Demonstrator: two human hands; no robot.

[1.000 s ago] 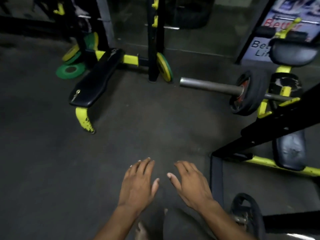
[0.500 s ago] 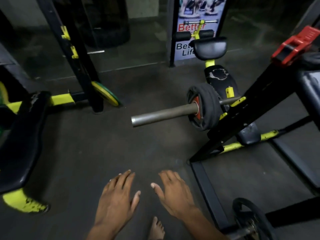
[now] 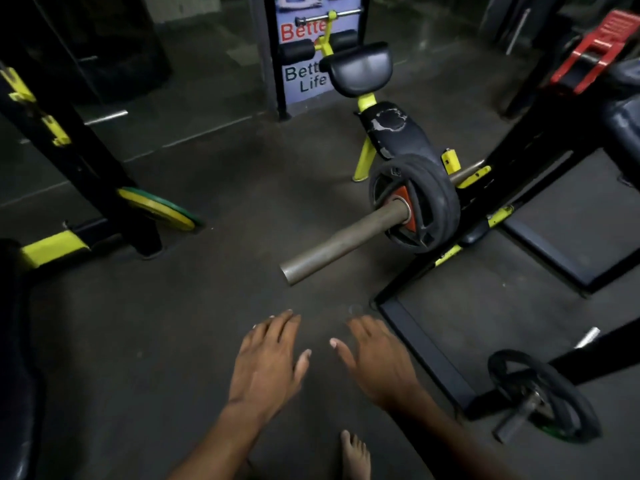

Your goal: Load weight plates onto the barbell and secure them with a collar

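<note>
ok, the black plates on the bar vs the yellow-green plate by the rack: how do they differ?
The black plates are loaded on the barbell, upright and clear of the floor; the yellow-green plate sits at floor level, tilted against the rack post. The black plates are dark with a red hub; the yellow-green plate has a yellow face and green rim. The black ones look thicker, stacked together. All are round weight plates. No collar shows on the bar.

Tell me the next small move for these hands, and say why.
Probably reach the right hand up toward the red collar resting on the rack at upper right. Both it and the left hand are empty, fingers spread above the floor, and black weight plates already sit on the barbell sleeve with bare steel outside them and no collar visible there.
</note>
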